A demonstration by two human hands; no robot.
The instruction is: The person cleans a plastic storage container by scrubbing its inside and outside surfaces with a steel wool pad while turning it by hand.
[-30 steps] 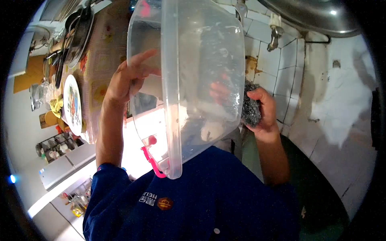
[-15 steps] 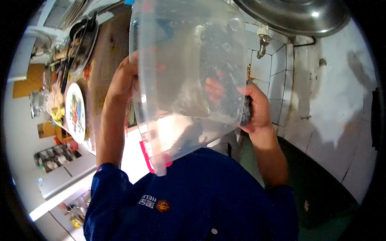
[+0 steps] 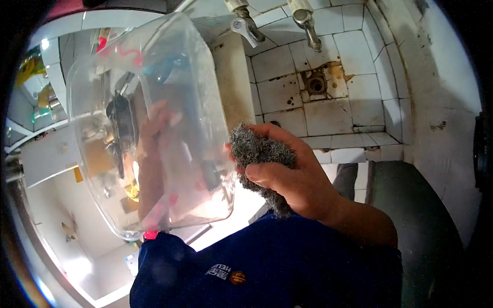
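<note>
Your right hand (image 3: 308, 179) holds a wad of steel wool (image 3: 259, 149), thumb and fingers closed around it, in front of your blue shirt (image 3: 287, 256). Just beside it, to your left, the clear plastic tub (image 3: 192, 138) is tilted with a broad face toward you. Half a second ago the tub largely screened the wool; now it has swung leftward, leaving the wool in plain view at the tub's edge for the work in hand.

Your left hand (image 3: 160, 118) shows only as a blur through the plastic; whether its fingers grip or merely support cannot be told. Nor is it clear whether wool and tub touch. A pink clip (image 3: 150, 235) peeks out low on the tub, mostly obscured.

Beyond, a tiled trough (image 3: 328, 118) with a stained drain (image 3: 316, 84) lies below two taps (image 3: 306, 28), their upper ends cut off by the frame.
</note>
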